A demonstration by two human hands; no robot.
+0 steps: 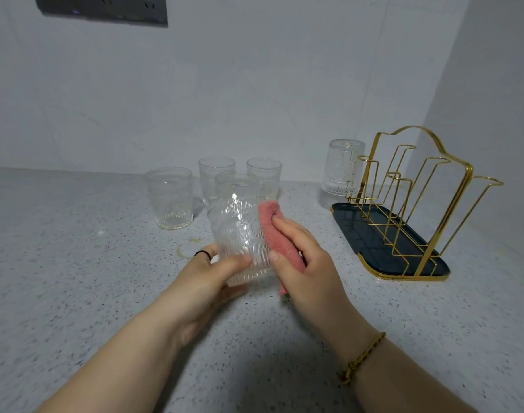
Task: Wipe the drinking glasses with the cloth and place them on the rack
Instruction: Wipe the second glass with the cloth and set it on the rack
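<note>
Head: upright glasses [169, 201] behind, rack [359, 222] right

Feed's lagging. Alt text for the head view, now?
A left hand grips a clear ribbed glass over a speckled counter while the right hand presses a pink cloth to its side. More glasses stand upright behind; one inverted glass sits on the gold wire rack at right.
</note>
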